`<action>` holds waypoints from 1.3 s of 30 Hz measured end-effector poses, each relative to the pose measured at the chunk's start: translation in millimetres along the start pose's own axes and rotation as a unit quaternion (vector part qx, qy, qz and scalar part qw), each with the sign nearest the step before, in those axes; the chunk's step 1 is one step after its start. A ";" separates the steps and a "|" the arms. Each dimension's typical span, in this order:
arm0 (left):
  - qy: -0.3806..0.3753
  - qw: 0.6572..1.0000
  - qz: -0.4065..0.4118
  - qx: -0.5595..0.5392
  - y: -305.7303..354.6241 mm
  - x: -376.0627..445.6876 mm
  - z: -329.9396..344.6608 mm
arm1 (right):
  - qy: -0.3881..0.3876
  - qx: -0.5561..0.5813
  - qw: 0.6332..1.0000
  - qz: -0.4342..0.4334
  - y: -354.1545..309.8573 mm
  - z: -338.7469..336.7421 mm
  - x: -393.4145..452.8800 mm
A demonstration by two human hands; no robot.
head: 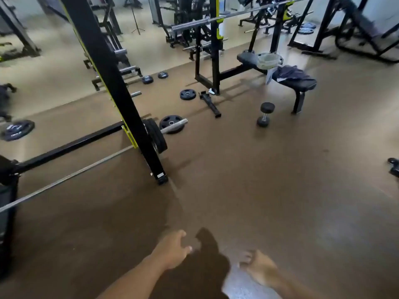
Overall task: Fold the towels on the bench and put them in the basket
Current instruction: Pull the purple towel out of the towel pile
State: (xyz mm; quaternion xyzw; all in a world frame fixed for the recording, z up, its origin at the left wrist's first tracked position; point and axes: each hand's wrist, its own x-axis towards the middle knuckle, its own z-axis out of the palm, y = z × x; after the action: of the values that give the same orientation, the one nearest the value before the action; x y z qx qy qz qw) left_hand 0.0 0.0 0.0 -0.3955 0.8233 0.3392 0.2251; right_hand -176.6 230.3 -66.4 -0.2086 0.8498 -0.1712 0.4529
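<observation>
Towels on bench, far ahead of both hands, nothing held.

Dark towels [291, 74] lie crumpled on the flat weight bench [302, 84], w/ the pale basket [268, 59] just beyond them on the same pad; all well apart from the fingers, up & to the right. Left hand [172, 249] fingers loose, spread, empty. Right hand [259, 269] blurred, fingers loosely curled, gripping nothing. Dumbbell [265, 114] stands on the brown floor [269, 180] betw. fingers & bench; weight plate [172, 124] further left.
</observation>
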 end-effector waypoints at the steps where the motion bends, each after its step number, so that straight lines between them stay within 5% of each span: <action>1: 0.008 1.000 0.018 -0.015 14.4 9.2 -3.5 | 0.022 0.026 0.999 -0.005 6.9 -8.7 7.9; 20: 0.019 0.989 0.147 0.000 228.3 209.7 -85.3 | 0.085 0.211 0.972 0.064 -19.3 -175.8 121.9; 30: -0.034 0.958 0.255 0.130 336.4 362.8 -149.0 | 0.155 0.239 0.952 0.111 -64.9 -306.8 212.7; 39: -0.062 0.950 0.272 0.139 475.2 452.4 -125.2 | 0.165 0.222 0.952 0.135 -0.3 -417.0 270.4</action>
State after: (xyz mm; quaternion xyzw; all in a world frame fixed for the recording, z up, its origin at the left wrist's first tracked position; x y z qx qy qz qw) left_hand -659.8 -100.5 -24.6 -0.0992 0.9232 0.2933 0.2276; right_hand -663.3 134.9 -33.5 0.0445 0.8735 -0.3246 0.3601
